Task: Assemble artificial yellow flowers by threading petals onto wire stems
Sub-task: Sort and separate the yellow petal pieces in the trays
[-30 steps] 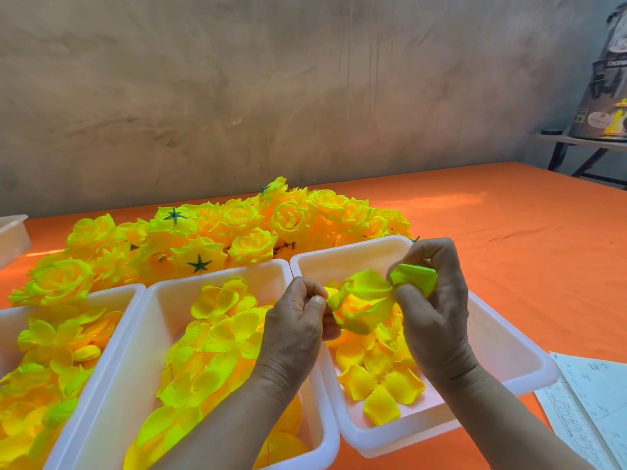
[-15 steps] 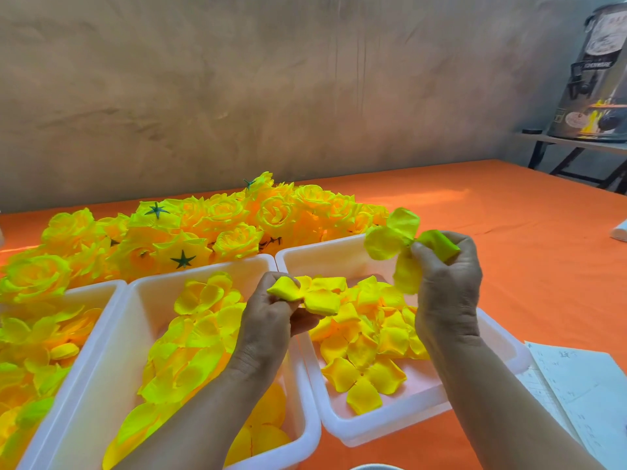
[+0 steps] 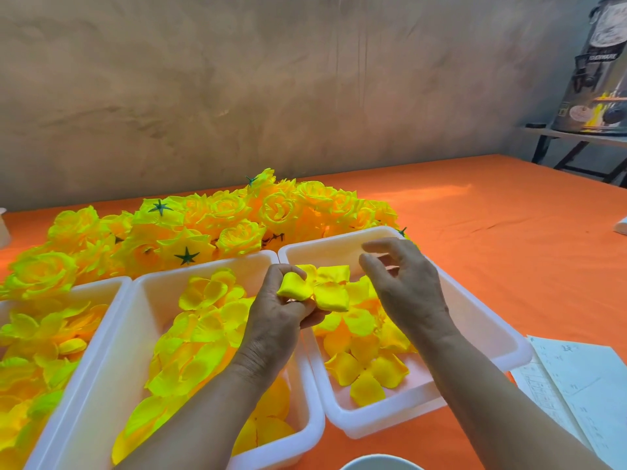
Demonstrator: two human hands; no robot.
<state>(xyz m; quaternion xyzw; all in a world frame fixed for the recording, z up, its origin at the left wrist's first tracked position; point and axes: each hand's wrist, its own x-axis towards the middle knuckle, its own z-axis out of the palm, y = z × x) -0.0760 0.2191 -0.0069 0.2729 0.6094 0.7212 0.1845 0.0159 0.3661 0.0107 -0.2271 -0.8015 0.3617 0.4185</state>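
Note:
My left hand (image 3: 281, 310) pinches a yellow fabric petal piece (image 3: 319, 286) above the gap between the middle tray (image 3: 149, 293) and the right tray (image 3: 485, 320). My right hand (image 3: 403, 283) hovers just right of the piece with loosely spread fingers, holding nothing. Loose yellow petals (image 3: 363, 364) lie in the right tray, and more fill the middle tray and the left tray (image 3: 112, 286). A heap of finished yellow flowers (image 3: 210, 228) with green star calyxes lies behind the trays. No wire stem is visible.
Everything sits on an orange tablecloth (image 3: 492, 232) before a rough wall. Printed paper sheets (image 3: 583, 385) lie at the right of the right tray. A white round rim (image 3: 380, 463) shows at the bottom edge. A metal urn (image 3: 597, 69) stands on a side table far right.
My right hand has let go of the petal cluster it held up and has come down with fingers spread. My left hand keeps its petal piece, now spread flatter.

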